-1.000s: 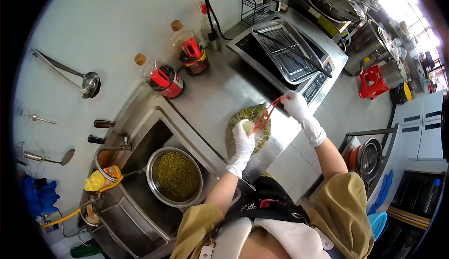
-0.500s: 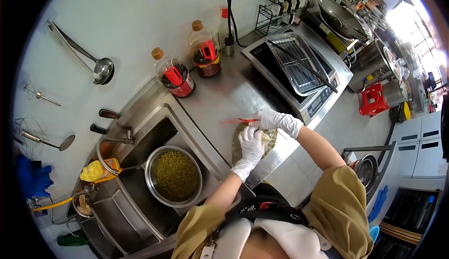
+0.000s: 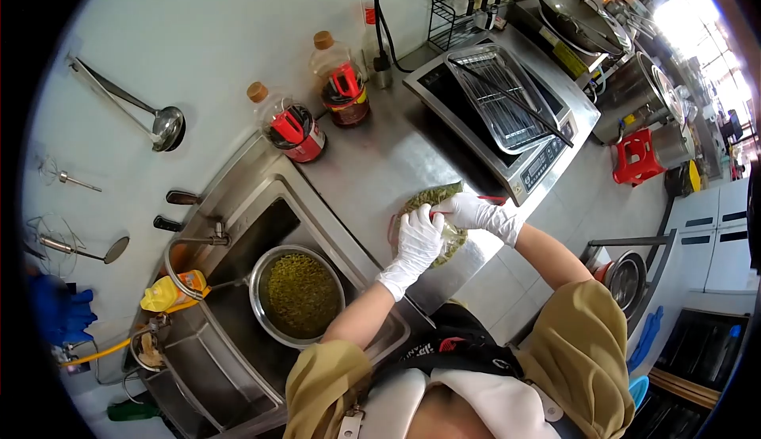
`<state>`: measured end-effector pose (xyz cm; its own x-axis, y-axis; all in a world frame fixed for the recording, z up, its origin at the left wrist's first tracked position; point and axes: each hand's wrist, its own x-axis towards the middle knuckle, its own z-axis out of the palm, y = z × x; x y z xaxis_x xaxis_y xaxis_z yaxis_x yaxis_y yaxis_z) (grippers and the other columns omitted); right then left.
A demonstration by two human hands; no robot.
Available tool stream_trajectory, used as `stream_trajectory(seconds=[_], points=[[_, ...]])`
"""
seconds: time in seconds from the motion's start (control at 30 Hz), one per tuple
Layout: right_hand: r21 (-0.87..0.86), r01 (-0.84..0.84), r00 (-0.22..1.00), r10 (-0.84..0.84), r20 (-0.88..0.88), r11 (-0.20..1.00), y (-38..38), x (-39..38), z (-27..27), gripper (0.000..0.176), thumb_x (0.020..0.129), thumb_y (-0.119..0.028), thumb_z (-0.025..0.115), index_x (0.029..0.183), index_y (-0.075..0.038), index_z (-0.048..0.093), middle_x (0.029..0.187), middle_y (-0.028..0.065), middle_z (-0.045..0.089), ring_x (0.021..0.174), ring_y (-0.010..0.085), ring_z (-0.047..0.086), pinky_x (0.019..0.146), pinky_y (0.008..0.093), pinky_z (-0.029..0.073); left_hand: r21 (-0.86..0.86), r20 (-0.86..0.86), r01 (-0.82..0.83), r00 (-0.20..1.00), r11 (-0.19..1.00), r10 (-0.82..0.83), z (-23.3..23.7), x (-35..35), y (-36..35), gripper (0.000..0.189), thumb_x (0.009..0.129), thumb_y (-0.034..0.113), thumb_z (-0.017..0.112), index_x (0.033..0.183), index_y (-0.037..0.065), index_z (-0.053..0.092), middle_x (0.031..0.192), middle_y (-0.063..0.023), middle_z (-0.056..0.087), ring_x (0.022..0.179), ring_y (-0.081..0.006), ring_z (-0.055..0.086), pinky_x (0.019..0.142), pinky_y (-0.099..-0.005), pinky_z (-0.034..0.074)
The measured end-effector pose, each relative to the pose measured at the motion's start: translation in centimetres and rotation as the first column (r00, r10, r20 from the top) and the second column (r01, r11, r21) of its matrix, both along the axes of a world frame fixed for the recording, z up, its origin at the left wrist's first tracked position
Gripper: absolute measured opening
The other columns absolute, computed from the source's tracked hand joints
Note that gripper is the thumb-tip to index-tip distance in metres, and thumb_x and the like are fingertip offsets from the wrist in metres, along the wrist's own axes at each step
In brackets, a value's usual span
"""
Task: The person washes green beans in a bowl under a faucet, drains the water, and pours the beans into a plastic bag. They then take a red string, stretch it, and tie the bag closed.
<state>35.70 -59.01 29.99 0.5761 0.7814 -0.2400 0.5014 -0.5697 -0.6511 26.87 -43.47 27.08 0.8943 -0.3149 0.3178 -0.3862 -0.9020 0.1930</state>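
Note:
A clear plastic bag (image 3: 434, 195) filled with green bits lies on the steel counter (image 3: 365, 162) near its front edge. My left hand (image 3: 418, 242), in a white glove, is closed on the bag's near left side. On the bag's right side is my right hand (image 3: 473, 211), also gloved, with its fingers closed round the gathered plastic. A red strip (image 3: 493, 200) shows by the right hand, and more red shows between the hands. To the left, a metal bowl (image 3: 259, 300) with green bits in liquid sits in the sink.
The steel sink (image 3: 214, 360) and faucet (image 3: 178, 257) lie left. Two red-labelled bottles (image 3: 300, 139) (image 3: 346, 94) stand by the wall. An induction cooker (image 3: 527, 171) holds a rack tray (image 3: 503, 102). Ladles (image 3: 168, 126) hang on the wall.
The bag has turned, and its green contents now show above my hands. The red strip has moved from the left of my hands to the right. The view has shifted slightly.

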Motion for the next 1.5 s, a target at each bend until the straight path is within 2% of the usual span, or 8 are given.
stream_trajectory(seconds=[0.33, 0.4, 0.5, 0.77, 0.9, 1.13, 1.3, 1.5], points=[[0.096, 0.461, 0.878, -0.469, 0.096, 0.882, -2.7, -5.9, -1.6, 0.034, 0.084, -0.024, 0.060, 0.118, -0.016, 0.061, 0.071, 0.0150, 0.064, 0.063, 0.0280, 0.063, 0.064, 0.0361, 0.051, 0.133, -0.176, 0.051, 0.984, 0.990, -0.027, 2.4, 0.9, -0.1, 0.041, 0.067, 0.030, 0.072, 0.091, 0.008, 0.048, 0.088, -0.0099, 0.049, 0.079, -0.0242, 0.056, 0.062, -0.0378, 0.046], [0.520, 0.508, 0.819, -0.572, -0.045, 0.687, -2.3, -7.4, -3.8, 0.035, 0.084, -0.016, 0.061, 0.119, -0.015, 0.061, 0.070, 0.0136, 0.064, 0.063, 0.0228, 0.064, 0.064, 0.0317, 0.051, 0.003, -0.274, 0.028, 0.961, 1.000, -0.026, 2.3, 0.9, 0.2, 0.037, 0.071, 0.026, 0.071, 0.092, 0.006, 0.047, 0.090, -0.0129, 0.049, 0.078, -0.0292, 0.059, 0.060, -0.0400, 0.050], [0.451, 0.714, 0.671, -0.706, -0.226, 0.535, -0.3, -8.5, -4.0, 0.024, 0.084, -0.009, 0.060, 0.107, -0.011, 0.068, 0.075, 0.0129, 0.066, 0.068, 0.0194, 0.065, 0.067, 0.0284, 0.050, -0.533, -0.255, -0.046, 0.961, 0.845, -0.109, 0.4, 1.3, 1.1, 0.031, 0.080, 0.019, 0.068, 0.095, 0.005, 0.045, 0.092, -0.0170, 0.049, 0.073, -0.0383, 0.059, 0.061, -0.0457, 0.049], [0.278, 0.776, 0.606, -0.792, -0.074, 0.567, 2.0, -10.5, 3.5, 0.016, 0.082, -0.018, 0.058, 0.084, -0.006, 0.069, 0.066, 0.0163, 0.063, 0.063, 0.0286, 0.064, 0.061, 0.0365, 0.051, -0.376, -0.123, -0.059, 0.992, 0.925, 0.014, -1.6, 0.4, 0.2, 0.032, 0.080, 0.026, 0.067, 0.093, 0.009, 0.043, 0.089, -0.0131, 0.050, 0.059, -0.0322, 0.060, 0.049, -0.0408, 0.049], [0.474, 0.817, 0.433, -0.892, -0.129, 0.328, 5.0, -13.0, -1.0, 0.010, 0.079, -0.011, 0.059, 0.083, -0.004, 0.065, 0.070, 0.0201, 0.062, 0.065, 0.0367, 0.062, 0.059, 0.0423, 0.049, -0.358, -0.245, -0.189, 0.964, 0.914, 0.103, -1.2, 0.7, 0.4, 0.035, 0.080, 0.028, 0.067, 0.097, 0.008, 0.044, 0.094, -0.0156, 0.052, 0.063, -0.0349, 0.061, 0.058, -0.0431, 0.051], [0.356, 0.719, 0.553, -0.801, 0.229, 0.597, 6.3, -14.2, -1.4, 0.006, 0.083, -0.009, 0.056, 0.085, -0.004, 0.060, 0.066, 0.0177, 0.060, 0.058, 0.0340, 0.060, 0.051, 0.0421, 0.047, -0.207, -0.778, -0.323, 0.627, 0.923, 0.045, 3.3, 3.6, 1.8, 0.048, 0.074, 0.042, 0.067, 0.089, -0.004, 0.065, 0.089, -0.0267, 0.064, 0.086, -0.0382, 0.064, 0.076, -0.0433, 0.051], [0.387, 0.668, 0.571, -0.771, 0.280, 0.636, 5.9, -14.5, -2.1, 0.005, 0.084, -0.009, 0.055, 0.081, -0.005, 0.057, 0.065, 0.0156, 0.058, 0.058, 0.0324, 0.060, 0.050, 0.0414, 0.046, -0.222, -0.934, -0.464, 0.354, 0.857, -0.051, 2.7, 4.9, 2.2, 0.038, 0.071, 0.032, 0.073, 0.085, -0.003, 0.067, 0.074, -0.0120, 0.066, 0.066, -0.0182, 0.062, 0.063, -0.0308, 0.049], [0.463, 0.659, 0.532, -0.802, 0.270, 0.593, 5.0, -15.2, -2.8, 0.004, 0.079, -0.008, 0.054, 0.077, -0.006, 0.050, 0.064, 0.0119, 0.055, 0.054, 0.0303, 0.059, 0.048, 0.0413, 0.045, -0.248, -0.933, -0.410, 0.346, 0.878, -0.102, 4.0, 5.2, 2.4, 0.032, 0.073, 0.029, 0.071, 0.087, 0.000, 0.068, 0.077, -0.0108, 0.067, 0.069, -0.0164, 0.061, 0.066, -0.0294, 0.049]])
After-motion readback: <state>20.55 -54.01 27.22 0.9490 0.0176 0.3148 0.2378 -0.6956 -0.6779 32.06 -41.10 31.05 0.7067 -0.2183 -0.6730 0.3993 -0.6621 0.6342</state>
